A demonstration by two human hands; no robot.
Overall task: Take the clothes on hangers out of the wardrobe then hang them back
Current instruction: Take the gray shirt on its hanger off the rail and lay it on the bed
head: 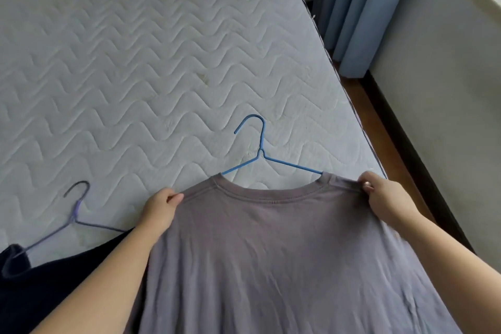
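Quilted mattress fills most of the view; the wardrobe is not in view. Grey T-shirt lies spread at the near edge of the mattress, collar pointing away from the person. Judged soft, light and limp: no shape of its own, will sag and bunch wherever it is unsupported, not fragile. Dark garment lies just beside it on the left, partly under the left forearm. Left hand pinches the shirt's left shoulder, thumb on top and fingers curled under the cloth. Right hand grips the right shoulder, fingers clamped on a fold of fabric. Blue hanger is thin wire, judged stiff but light and somewhat slick. Its hook rests on the mattress beyond the collar and both arms run in under the neckline; whether they sit fully inside the shoulders is hidden. Purple hanger lies to the left, its lower part tucked into the dark garment. Judgement: carry by the blue hook, since holding the cloth alone lets the wire slide out. Shoulder seams are the right hold for adjusting fit, and stretching the collar is the main risk.
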